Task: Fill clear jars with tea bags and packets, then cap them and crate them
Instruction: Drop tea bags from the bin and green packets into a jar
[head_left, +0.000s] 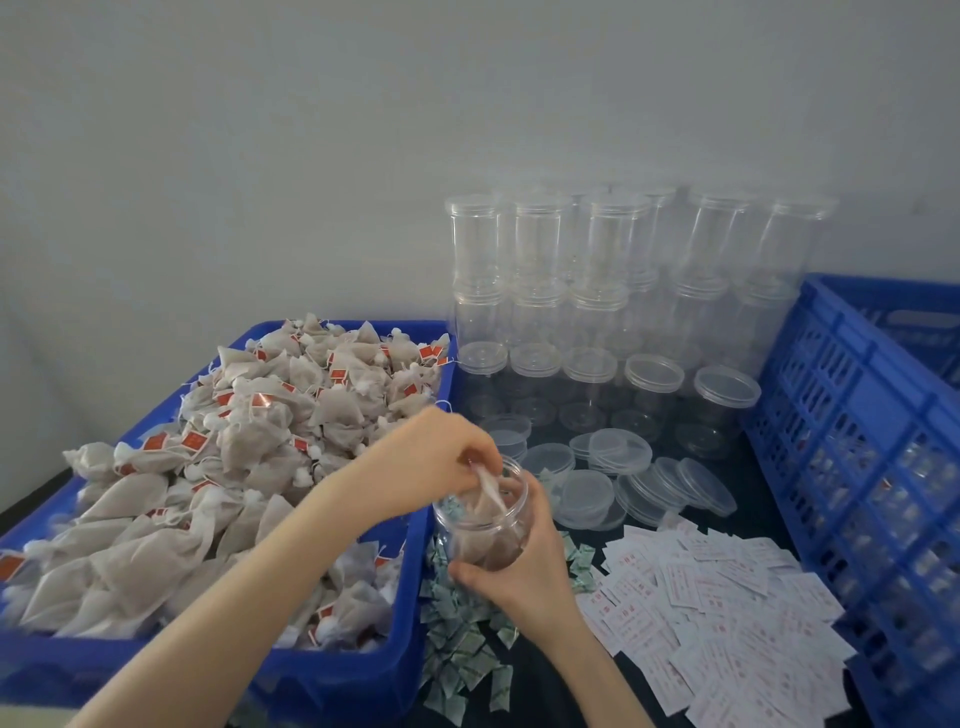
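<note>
A clear open jar (480, 525) is tilted toward me in the middle of the view, with tea bags and a small green packet inside. My right hand (524, 564) grips it from below and the side. My left hand (434, 462) is at the jar's mouth and pinches a beige tea bag (488, 488) that goes into the opening. A blue tub (343, 670) heaped with beige tea bags (249, 447) with red tags fills the left. Small green packets (462, 644) lie below the jar, and white packets (717, 608) spread to the right.
Stacked capped clear jars (613, 270) stand at the back by the wall, with open jars (649, 400) in front of them. Loose clear lids (623, 478) lie behind the held jar. A blue slatted crate (857, 457) holding filled jars stands at the right.
</note>
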